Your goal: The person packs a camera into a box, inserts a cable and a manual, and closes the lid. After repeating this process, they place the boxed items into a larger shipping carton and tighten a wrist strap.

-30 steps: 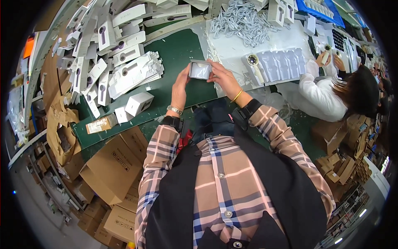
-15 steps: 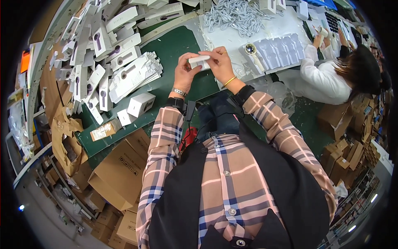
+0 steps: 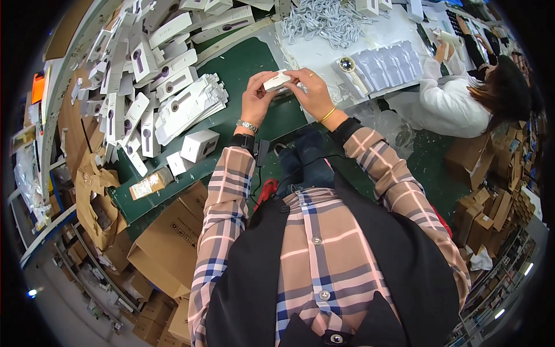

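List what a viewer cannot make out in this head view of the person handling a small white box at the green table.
- Small white box: both hands cover its sides; whether it is open or closed is hidden.
- Left hand and right hand: fingertips tucked around the box.
- White cables: too small and tangled to count.
- Co-worker's hands: tiny and bent by the rim.

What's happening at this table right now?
A person in a plaid shirt holds a small white box over a green table, left hand and right hand both gripping it. Flat white cartons lie stacked and scattered to the left, with a folded box nearby. A pile of white cables sits ahead. A co-worker in white works at the right.
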{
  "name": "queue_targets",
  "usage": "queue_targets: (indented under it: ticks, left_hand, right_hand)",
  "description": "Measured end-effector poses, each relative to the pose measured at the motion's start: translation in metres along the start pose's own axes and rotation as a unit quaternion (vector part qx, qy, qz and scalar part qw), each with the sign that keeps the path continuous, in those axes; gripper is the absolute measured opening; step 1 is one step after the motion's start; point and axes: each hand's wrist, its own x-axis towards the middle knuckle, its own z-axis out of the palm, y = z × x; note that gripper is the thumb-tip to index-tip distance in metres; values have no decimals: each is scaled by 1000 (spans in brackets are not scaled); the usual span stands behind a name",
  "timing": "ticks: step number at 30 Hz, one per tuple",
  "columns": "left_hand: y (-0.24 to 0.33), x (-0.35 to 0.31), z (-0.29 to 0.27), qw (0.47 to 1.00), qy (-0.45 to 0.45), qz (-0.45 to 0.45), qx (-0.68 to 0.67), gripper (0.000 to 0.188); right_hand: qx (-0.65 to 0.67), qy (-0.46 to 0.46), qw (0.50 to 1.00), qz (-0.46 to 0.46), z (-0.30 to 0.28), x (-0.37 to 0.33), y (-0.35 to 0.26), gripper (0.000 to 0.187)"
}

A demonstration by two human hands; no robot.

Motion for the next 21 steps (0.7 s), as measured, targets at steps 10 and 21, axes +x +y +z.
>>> queue_targets:
  ticks: [10, 21]
  left_hand:
    - [15, -14, -21, 942, -70, 116, 308, 56]
    - [11, -25, -12, 855, -24, 219, 470, 67]
  right_hand:
    - [-93, -10, 991, -93, -4, -13, 12, 24]
    - [-143, -51, 979, -135, -12, -15, 5, 32]
